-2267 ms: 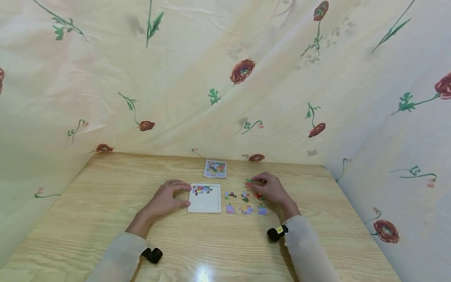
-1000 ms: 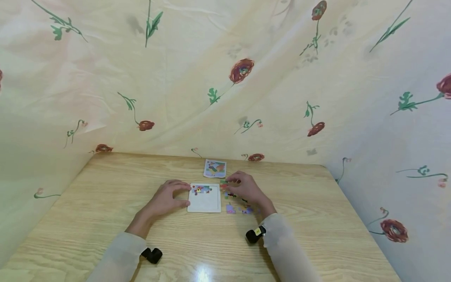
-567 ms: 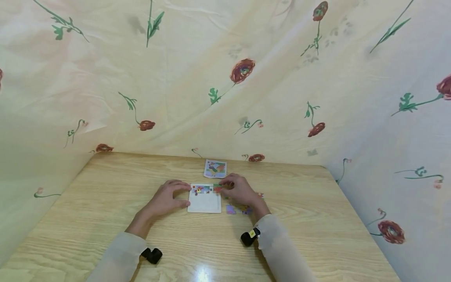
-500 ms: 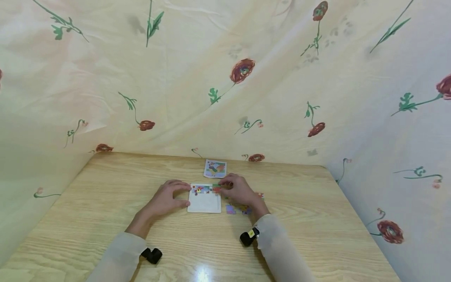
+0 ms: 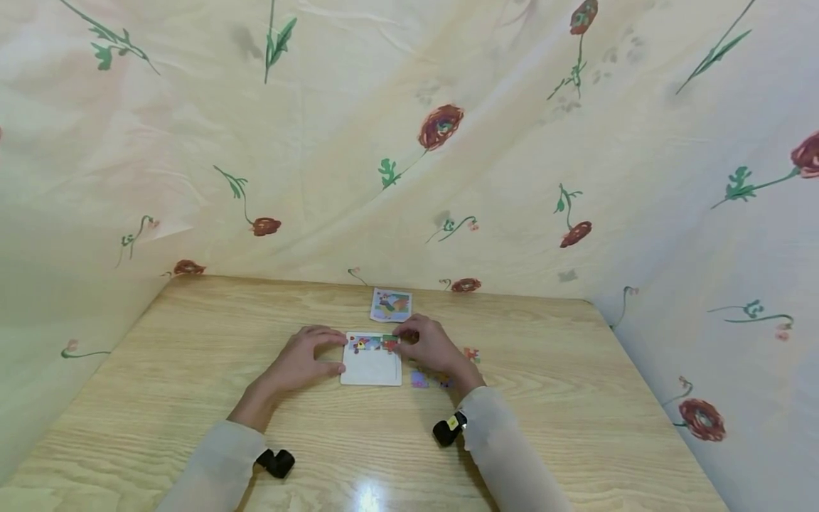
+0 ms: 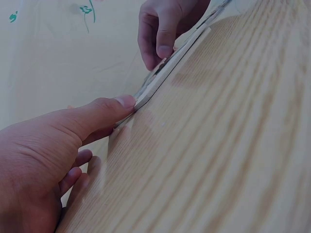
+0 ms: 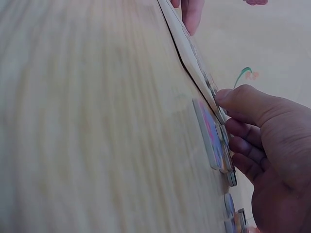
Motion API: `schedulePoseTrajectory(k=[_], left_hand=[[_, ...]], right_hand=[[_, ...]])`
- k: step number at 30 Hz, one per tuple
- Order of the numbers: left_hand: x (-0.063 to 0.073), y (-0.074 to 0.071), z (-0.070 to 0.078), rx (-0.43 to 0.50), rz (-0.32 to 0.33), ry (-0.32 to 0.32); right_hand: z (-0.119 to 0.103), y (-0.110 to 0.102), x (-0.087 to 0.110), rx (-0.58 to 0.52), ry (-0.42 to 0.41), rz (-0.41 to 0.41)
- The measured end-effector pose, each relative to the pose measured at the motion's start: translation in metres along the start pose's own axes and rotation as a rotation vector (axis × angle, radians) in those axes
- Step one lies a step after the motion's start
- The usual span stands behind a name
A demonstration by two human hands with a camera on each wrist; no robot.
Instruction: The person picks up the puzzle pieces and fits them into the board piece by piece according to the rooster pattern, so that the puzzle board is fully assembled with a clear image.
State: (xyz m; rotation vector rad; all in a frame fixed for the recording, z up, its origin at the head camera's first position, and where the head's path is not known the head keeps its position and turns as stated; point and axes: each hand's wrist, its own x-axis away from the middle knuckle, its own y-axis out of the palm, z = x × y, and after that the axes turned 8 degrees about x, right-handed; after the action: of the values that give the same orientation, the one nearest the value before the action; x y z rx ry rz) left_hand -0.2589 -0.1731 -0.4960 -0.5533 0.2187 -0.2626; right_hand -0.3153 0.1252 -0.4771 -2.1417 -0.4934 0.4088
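Observation:
A white puzzle tray [image 5: 371, 371] lies flat on the wooden table, with a strip of joined puzzle pieces [image 5: 363, 343] along its top edge. My left hand [image 5: 303, 361] holds the tray at its left side, thumb near the lower corner and fingers near the upper one. My right hand [image 5: 434, 347] pinches a red and green puzzle piece [image 5: 389, 343] at the tray's top right corner, beside the strip. In the right wrist view, the thumb of my right hand [image 7: 272, 121] is right at the tray's edge [image 7: 187, 56]. The hand partly hides the piece.
Loose puzzle pieces lie right of the tray, among them a lilac one [image 5: 419, 378] and a red one [image 5: 472, 354]; my right hand covers others. A picture card [image 5: 391, 305] lies behind the tray. A flowered cloth [image 5: 320, 178] hangs along the table's back edge.
My right hand has carried the red and green piece leftward from the loose pieces into the tray's top right corner, lately sliding slightly left. My left hand has stayed at the tray.

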Motion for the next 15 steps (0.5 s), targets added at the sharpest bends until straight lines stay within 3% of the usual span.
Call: schedulePoseTrajectory(k=[15], left_hand=[[0.0003, -0.0005, -0.0009, -0.002, -0.004, 0.006]], right_hand=[[-0.0030, 0.0003, -0.0020, 0.011, -0.023, -0.014]])
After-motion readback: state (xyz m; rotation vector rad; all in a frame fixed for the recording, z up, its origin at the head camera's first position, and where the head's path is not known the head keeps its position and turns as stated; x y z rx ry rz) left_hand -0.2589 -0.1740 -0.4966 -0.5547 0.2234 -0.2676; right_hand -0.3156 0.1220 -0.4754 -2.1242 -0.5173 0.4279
